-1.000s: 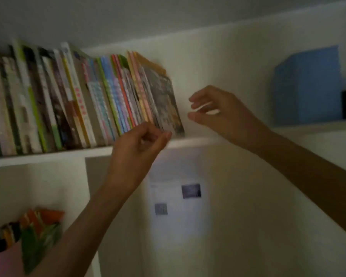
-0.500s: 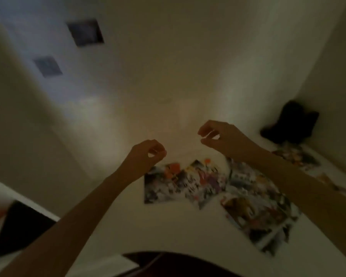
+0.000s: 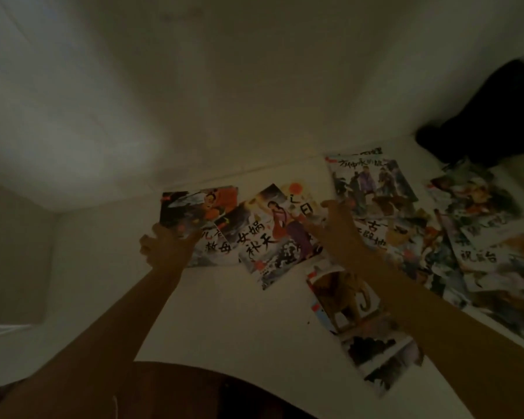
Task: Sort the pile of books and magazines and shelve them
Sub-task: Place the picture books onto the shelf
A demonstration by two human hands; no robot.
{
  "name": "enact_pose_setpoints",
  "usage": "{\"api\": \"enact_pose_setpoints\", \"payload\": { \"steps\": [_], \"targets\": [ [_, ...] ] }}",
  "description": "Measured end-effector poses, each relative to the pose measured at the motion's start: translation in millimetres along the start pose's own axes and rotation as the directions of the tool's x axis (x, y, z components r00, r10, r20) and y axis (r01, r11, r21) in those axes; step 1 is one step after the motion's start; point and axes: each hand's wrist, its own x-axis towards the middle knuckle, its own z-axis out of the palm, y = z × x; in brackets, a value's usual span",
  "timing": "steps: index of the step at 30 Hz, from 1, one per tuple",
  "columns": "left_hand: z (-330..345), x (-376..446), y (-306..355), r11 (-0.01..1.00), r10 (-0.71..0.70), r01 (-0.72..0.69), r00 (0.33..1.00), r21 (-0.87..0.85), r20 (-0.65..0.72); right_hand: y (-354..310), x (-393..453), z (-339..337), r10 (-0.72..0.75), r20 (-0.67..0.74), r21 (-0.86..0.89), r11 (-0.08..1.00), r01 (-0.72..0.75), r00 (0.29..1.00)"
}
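free: bare white surface (image 3: 224, 322) near-left | blocked: scattered magazines (image 3: 375, 237) centre-right; dark object (image 3: 490, 116) far-right corner

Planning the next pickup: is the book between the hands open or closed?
Closed: the book lies flat on the table, front cover up.

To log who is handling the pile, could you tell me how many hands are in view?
2. The left hand is at the near corner of the leftmost book; the right hand is beside the central book. Contact is unclear in the dimness.
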Motion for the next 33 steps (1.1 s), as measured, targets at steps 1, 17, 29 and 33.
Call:
{"api": "enact_pose_setpoints", "payload": {
  "steps": [1, 17, 29, 33],
  "targets": [
    [4.7, 1.6, 1.7, 1.000, -0.030, 0.030, 1.000, -0.003, -0.008, -2.1, 9.5, 1.5, 0.011, 0.020, -0.025, 1.000, -0.011, 1.000],
    [-5.5, 11.5, -29.7, 0.909, -0.025, 0.020, 1.000, -0.416, -0.006, -15.5, 39.2, 33.3, 0.157, -0.009, -0.260, 0.953, -0.154, 0.987],
    [-56.4, 14.4, -68.0, 0.855, 0.010, 0.005, 1.000, -0.518, 0.027, -23.9, 15.1, 55.0, 0.113, -0.032, 0.097, 0.989, -0.109, 0.993],
    [-74.5, 24.1, -88.3, 0.873, 0.030, -0.004, 0.999, -0.487, 0.045, -16.5, 11.4, 47.4, 0.123, -0.113, 0.221, 0.971, -0.096, 0.986]
  ]
}}
